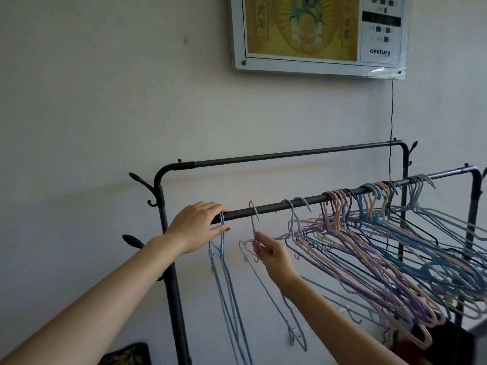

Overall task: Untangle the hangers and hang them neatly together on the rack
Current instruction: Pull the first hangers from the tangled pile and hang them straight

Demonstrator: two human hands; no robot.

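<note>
— Hangers (374, 233), that whole pastel bunch, are crowded on the right half of the near rail (290, 204) of the black rack (168, 259). Their bodies fan out low and to the right.

— And the left half?

— Mostly bare bar. Only three or four loose hooks sit between the bunch and the left corner. The back rail (290, 154) carries nothing, and the wall (92, 101) stands just behind it, with a framed calendar (319, 32) above.

— Where are the hands?

— The left hand (197, 225) is wrapped over the left end of the near rail, fingers curled on top, thumb underneath. A blue hanger (226, 285) hooks over the bar right at those fingertips and hangs straight down.

— The right one?

— Lower, below the bar. The right hand (274, 255) pinches the neck of a pale lilac hanger (266, 291) between thumb and fingers. Its hook sits on the rail just above, between the blue one and the bunch.
</note>
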